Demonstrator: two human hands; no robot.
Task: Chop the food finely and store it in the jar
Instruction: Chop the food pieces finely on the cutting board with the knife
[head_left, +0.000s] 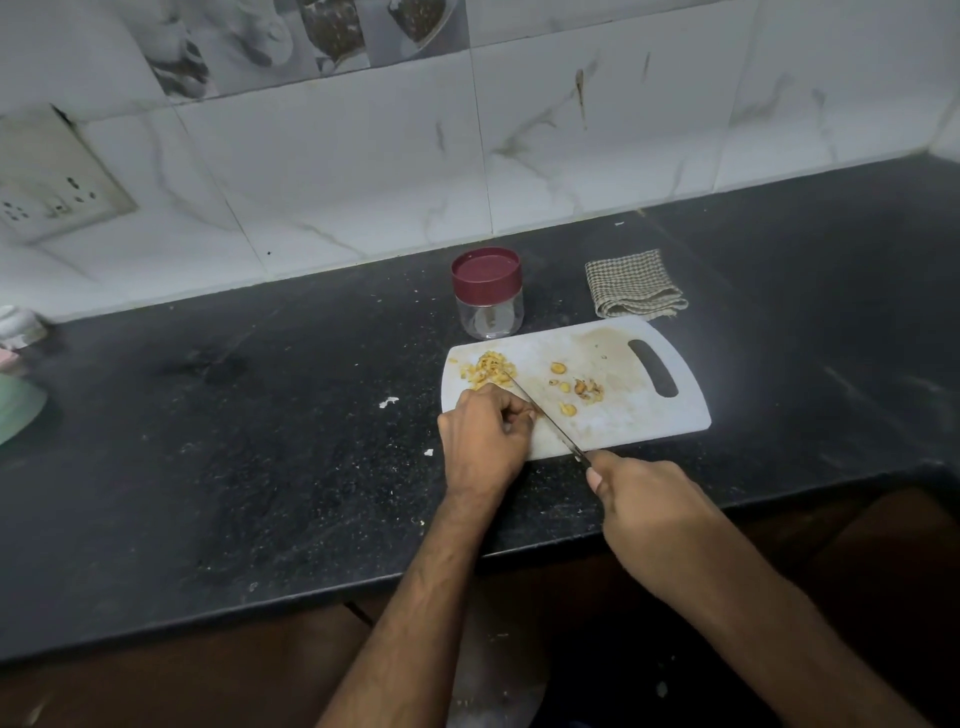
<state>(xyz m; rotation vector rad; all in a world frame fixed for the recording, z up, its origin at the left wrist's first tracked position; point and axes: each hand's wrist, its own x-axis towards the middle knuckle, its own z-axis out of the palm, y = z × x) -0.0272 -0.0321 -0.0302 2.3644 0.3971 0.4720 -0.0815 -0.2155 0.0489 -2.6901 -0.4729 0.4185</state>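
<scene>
A white cutting board (623, 415) lies on the black counter. A heap of finely chopped yellow food (488, 370) sits at its far left, and a few bigger pieces (576, 388) lie near the middle. My right hand (649, 509) grips the handle of a knife (545, 415), whose blade runs up to the chopped heap. My left hand (485, 436) rests with curled fingers on the board's near left corner beside the blade; whether it holds a piece I cannot tell. A clear jar with a maroon lid (487, 291) stands closed just behind the board.
A folded checked cloth (634, 285) lies behind the board's right end. White scraps (388, 401) dot the counter left of the board. A green object (18, 410) and a small container (18, 327) sit at the far left. A tiled wall with a socket plate (57, 182) backs the counter.
</scene>
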